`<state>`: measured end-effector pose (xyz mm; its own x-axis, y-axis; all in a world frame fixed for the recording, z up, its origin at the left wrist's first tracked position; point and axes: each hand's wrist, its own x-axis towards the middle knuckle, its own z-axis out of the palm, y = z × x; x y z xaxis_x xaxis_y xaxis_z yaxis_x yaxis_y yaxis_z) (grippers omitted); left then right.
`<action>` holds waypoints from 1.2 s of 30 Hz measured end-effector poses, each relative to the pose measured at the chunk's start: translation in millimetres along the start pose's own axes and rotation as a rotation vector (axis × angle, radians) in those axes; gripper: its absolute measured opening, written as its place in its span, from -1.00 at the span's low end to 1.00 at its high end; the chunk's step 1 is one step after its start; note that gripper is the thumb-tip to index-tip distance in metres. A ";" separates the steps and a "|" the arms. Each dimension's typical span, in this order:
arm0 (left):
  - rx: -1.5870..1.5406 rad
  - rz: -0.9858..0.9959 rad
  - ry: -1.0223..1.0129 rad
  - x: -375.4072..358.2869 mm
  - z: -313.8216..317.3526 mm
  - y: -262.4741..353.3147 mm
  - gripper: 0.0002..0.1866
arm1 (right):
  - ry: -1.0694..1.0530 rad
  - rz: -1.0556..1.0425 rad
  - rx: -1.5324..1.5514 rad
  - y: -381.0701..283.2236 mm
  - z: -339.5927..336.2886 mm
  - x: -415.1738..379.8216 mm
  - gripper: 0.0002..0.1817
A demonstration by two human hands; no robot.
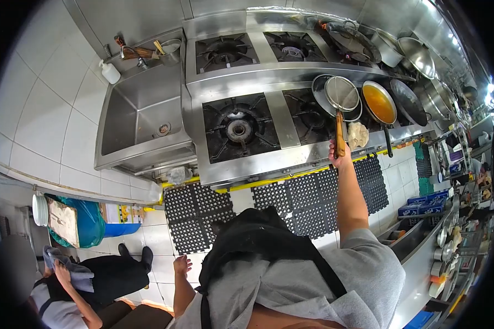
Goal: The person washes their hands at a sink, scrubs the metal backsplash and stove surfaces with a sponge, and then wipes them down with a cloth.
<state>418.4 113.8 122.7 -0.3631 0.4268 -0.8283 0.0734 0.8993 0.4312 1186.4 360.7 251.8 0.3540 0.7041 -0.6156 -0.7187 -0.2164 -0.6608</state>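
My right hand (339, 155) is closed around the wooden handle of a round mesh strainer (342, 93). The strainer's bowl is over a dark pan (320, 94) on the stove's front row. Just right of the handle lies a crumpled beige cloth (358, 135). Beside the strainer sits a pan of orange liquid (379, 103), its dark handle pointing toward me. My left hand (183, 265) hangs low over the floor near my apron, fingers loosely curled, with nothing visible in it.
A steel sink (140, 112) stands left of the burners (239, 129). Another dark pan (409, 102) and several pots are at the right. At lower left a co-worker holds a grey cloth (74, 273). Black perforated mats (313, 198) cover part of the floor.
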 end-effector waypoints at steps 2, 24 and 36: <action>0.013 -0.008 -0.021 -1.1 2.6 -3.4 -0.61 | -0.006 0.002 -0.003 2.2 -3.6 -2.8 -0.65; -0.012 -0.049 0.069 -11.4 -6.3 -26.7 -0.65 | 0.072 0.485 -0.897 222.4 -149.2 -31.2 -0.76; -0.042 -0.024 0.118 -36.7 -4.1 -20.5 -0.63 | -0.054 0.542 -1.162 248.8 -124.5 -21.0 -0.65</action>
<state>426.4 79.3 145.7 -0.4709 0.3886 -0.7920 0.0255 0.9034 0.4281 1074.7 207.9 46.9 0.1378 0.3614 -0.9222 0.1885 -0.9236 -0.3338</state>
